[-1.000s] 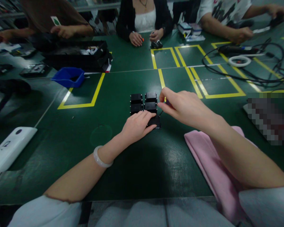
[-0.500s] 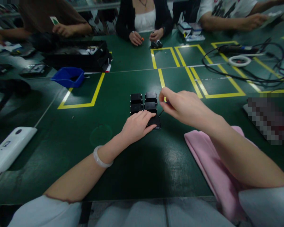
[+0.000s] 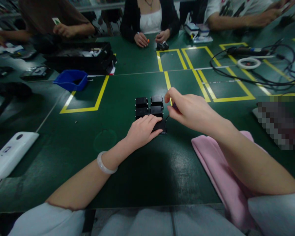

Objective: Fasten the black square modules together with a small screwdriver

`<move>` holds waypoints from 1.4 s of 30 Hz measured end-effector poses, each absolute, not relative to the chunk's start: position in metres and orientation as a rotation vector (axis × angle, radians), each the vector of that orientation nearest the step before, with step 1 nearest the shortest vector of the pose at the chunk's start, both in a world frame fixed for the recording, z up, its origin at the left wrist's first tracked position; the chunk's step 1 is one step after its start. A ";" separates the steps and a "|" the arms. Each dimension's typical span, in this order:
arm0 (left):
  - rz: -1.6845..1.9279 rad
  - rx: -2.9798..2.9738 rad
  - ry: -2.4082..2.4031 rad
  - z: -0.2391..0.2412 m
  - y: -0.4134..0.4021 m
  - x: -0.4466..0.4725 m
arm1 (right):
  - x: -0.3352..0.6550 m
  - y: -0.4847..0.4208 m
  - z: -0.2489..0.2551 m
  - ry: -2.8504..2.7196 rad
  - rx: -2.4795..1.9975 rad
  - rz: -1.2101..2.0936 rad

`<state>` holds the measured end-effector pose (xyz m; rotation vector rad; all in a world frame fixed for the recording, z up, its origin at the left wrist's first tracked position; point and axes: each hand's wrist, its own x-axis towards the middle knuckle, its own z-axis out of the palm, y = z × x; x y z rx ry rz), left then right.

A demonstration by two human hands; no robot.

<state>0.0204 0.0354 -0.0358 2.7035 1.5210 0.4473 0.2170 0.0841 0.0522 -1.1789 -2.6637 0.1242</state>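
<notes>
Several small black box-shaped parts (image 3: 148, 106) stand in a tight block on the green table (image 3: 142, 170). My left hand (image 3: 141, 130) lies over the nearest black part (image 3: 161, 126), fingers together and pressing it down. My right hand (image 3: 189, 109) hovers just right of the block with thumb and forefinger pinched on a thin dark wire that runs down to that nearest part. A pale bangle (image 3: 104, 164) sits on my left wrist.
A pink cloth (image 3: 218, 170) lies under my right forearm. A white device (image 3: 11, 154) is at the left edge, a blue bin (image 3: 71, 79) and a black tray (image 3: 81, 55) further back. Cables and a white ring (image 3: 248, 63) lie at the right. Other people work across the table.
My right hand has shifted slightly up and left beside the block, keeping its pinch. My left hand has stayed on the near part.
</notes>
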 end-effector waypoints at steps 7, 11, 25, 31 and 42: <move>0.429 2.698 1.524 -0.036 0.036 0.021 | 0.218 0.085 0.051 -2.683 -1.191 0.066; 0.441 2.713 1.520 -0.037 0.036 0.020 | 0.218 0.084 0.051 -2.658 -1.173 0.113; 0.448 2.712 1.522 -0.037 0.035 0.020 | 0.217 0.084 0.051 -2.669 -1.180 0.091; 0.450 2.700 1.526 -0.036 0.035 0.021 | 0.217 0.084 0.052 -2.670 -1.174 0.109; 0.460 2.704 1.513 -0.037 0.036 0.020 | 0.218 0.084 0.052 -2.691 -1.182 0.087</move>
